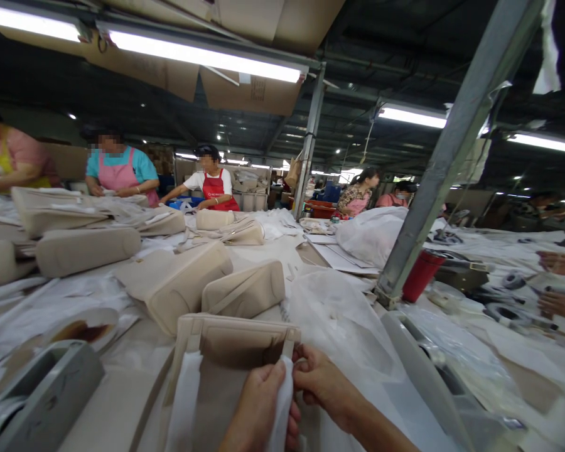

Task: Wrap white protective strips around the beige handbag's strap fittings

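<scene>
Tape dispenser (42,392) sat at 8 o'clock. Beige bag (230,342) lay at 6 o'clock, straps wrapped white. Left hand (258,411) pinched the white wrap (282,402) on its right strap; right hand (322,383) pinched beside. Best kept taut, wound evenly.

Beige bags (176,282) crowd the frame's centre beside a white strip (282,402), a grey tape dispenser (42,392) lower left, a red cup (421,275) at right.

No words or numbers could be read anywhere — the small white mark on the red apron (215,189), behind the beige bags (179,282), was too blurry.
</scene>
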A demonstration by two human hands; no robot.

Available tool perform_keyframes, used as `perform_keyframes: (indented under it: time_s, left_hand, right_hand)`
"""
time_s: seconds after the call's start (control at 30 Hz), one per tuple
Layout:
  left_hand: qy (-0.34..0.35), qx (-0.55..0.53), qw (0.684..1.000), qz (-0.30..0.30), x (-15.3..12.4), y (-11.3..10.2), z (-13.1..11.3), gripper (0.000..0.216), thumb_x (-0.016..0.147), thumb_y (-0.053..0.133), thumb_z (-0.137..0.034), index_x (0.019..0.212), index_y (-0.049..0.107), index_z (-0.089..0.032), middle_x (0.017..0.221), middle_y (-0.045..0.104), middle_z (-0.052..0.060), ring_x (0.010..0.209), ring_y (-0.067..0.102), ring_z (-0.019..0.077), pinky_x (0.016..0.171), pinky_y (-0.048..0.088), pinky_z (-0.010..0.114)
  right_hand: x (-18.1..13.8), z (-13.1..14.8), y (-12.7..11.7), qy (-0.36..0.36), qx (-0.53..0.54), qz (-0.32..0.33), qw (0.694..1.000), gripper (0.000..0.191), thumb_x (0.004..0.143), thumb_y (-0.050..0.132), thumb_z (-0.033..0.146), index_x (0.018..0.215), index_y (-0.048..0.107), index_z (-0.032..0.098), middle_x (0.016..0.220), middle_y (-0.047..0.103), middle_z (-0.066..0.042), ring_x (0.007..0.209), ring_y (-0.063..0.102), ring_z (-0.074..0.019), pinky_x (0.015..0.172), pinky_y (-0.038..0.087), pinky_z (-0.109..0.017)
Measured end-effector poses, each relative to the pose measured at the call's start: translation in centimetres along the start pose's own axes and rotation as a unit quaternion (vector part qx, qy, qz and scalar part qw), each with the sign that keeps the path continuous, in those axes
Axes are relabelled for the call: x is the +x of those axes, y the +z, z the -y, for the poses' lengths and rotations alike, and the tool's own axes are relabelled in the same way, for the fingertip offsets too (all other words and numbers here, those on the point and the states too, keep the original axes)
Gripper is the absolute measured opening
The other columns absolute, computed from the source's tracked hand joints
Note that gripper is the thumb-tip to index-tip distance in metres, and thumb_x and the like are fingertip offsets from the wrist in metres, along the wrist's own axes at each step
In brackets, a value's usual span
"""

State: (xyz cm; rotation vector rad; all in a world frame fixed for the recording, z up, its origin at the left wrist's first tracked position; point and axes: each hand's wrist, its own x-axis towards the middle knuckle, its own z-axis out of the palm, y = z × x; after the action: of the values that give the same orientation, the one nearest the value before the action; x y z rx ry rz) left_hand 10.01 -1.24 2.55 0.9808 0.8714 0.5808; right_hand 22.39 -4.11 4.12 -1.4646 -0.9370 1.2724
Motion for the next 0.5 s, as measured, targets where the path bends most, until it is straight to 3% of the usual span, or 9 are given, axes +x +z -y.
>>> perform_keyframes:
  time_s: [0.23, 0.4, 0.5]
  left_hand:
    - [-0.010, 0.047, 0.999, -0.010, 0.3, -0.1, 0.2, 0.084, 0.048, 0.044, -0.095, 0.073, 0.057, -0.016, 0.039, 0.055, 0.002, 0.030, 0.048, 0.0137, 0.027, 0.036, 0.022]
    - [0.032, 0.054, 0.998, -0.032, 0.4, 0.1, 0.6, 0.084, 0.047, 0.044, -0.096, 0.070, 0.057, -0.016, 0.039, 0.053, 0.001, 0.028, 0.046, 0.0128, 0.026, 0.032, 0.020]
    - [0.041, 0.045, 0.998, -0.030, 0.3, 0.2, 0.6, 0.081, 0.048, 0.045, -0.095, 0.066, 0.056, -0.016, 0.040, 0.053, 0.001, 0.028, 0.045, 0.0118, 0.026, 0.032, 0.020]
  right_hand:
    - [0.7, -1.3, 0.1, -0.052, 0.019, -0.015, 0.998, 0.021, 0.060, 0.068, 0.028, 0.072, 0.056, 0.016, 0.055, 0.048, 0.007, 0.049, 0.038, -0.0065, 0.048, 0.025, -0.021]
    - [0.1, -1.0, 0.4, -0.057, -0.026, -0.035, 0.997, 0.022, 0.066, 0.064, 0.034, 0.073, 0.063, 0.013, 0.055, 0.048, 0.006, 0.050, 0.032, -0.0071, 0.049, 0.021, -0.023]
    - [0.0, -1.1, 0.8, -0.061, 0.007, -0.024, 0.998, 0.021, 0.065, 0.066, 0.033, 0.075, 0.064, 0.014, 0.053, 0.047, 0.006, 0.048, 0.030, -0.0066, 0.049, 0.019, -0.023]
